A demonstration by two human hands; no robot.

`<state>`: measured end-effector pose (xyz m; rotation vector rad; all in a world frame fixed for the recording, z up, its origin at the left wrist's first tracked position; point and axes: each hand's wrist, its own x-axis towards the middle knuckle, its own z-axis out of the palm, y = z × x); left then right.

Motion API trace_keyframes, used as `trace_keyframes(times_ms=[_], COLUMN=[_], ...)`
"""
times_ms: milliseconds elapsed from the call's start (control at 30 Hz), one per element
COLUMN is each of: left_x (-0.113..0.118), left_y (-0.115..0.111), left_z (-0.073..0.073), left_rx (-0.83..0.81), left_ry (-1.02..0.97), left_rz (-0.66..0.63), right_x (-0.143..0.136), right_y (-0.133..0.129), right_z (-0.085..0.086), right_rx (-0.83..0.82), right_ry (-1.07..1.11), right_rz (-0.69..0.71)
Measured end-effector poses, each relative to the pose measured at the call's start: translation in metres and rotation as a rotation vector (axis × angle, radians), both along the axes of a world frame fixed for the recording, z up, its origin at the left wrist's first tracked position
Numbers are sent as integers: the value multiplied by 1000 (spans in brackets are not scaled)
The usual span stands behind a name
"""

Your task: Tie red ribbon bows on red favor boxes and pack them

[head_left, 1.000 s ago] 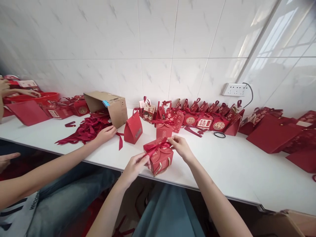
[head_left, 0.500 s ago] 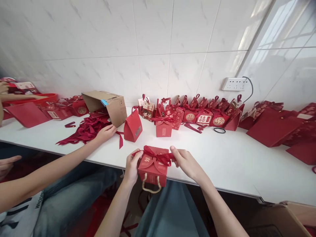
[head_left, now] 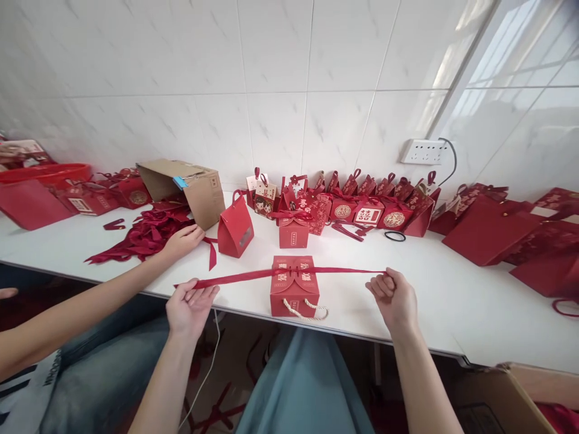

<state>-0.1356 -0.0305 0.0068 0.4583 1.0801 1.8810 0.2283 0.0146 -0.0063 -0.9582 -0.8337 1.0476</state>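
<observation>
A red gift box point(head_left: 295, 295) with gold print and a twisted cord handle point(head_left: 303, 313) sits on the table's front edge before me. A dark red ribbon point(head_left: 244, 276) runs across its top, stretched nearly straight to both sides. My left hand point(head_left: 190, 304) is closed on the ribbon's left end. The right end is pinched in my right hand point(head_left: 395, 297), knuckles up. Behind the box stand a small red box with a bow point(head_left: 294, 232) and a red peaked box point(head_left: 236, 231).
From the left, a co-worker's hand point(head_left: 184, 240) reaches beside a pile of dark red ribbons point(head_left: 145, 232) and an open cardboard box point(head_left: 205, 196). Several red gift boxes point(head_left: 367, 214) line the wall. Larger red bags point(head_left: 488, 232) stand right; another carton point(head_left: 525, 392) is below.
The bow on the box has come undone into one straight ribbon. My hands have moved apart, and the box now rests on the table edge.
</observation>
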Motion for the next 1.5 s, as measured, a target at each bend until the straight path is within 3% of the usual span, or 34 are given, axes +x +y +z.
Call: trace_keyframes(times_ms=[67, 133, 233, 300, 367, 433, 533, 667, 800, 900, 1067, 1500], left_x=[0, 11, 40, 63, 83, 97, 105, 107, 112, 116, 114, 114], left_y=[-2, -2, 1, 5, 9, 13, 18, 21, 24, 25, 24, 20], left_z=[5, 11, 22, 29, 33, 35, 35, 40, 48, 49, 46, 55], left_rx=[87, 273, 468, 436, 367, 308, 228, 179, 77, 18, 30, -103], left_ry=[-16, 57, 531, 1002, 1332, 1507, 1669, 1806, 1885, 1871, 1843, 1936], left_rz=[-2, 51, 108, -33, -188, -231, -184, -121, -201, -263, -302, -417], right_x=[1, -7, -32, -53, -73, -87, -95, -94, -95, -98, -104, -103], right_y=[-5, -10, -15, -16, -15, -11, -4, 2, 7, 9, 9, 11], right_z=[5, 14, 31, 40, 47, 53, 64, 78, 85, 84, 81, 79], right_rx=[-7, 47, 263, 453, 581, 602, 515, 375, 386, 411, 399, 325], right_ry=[29, -22, -371, -732, -1005, -1137, -1218, -1309, -1422, -1493, -1599, -1600], right_rz=[-16, -121, -290, -191, 5, 154, 312, 399, 475, 509, 452, 482])
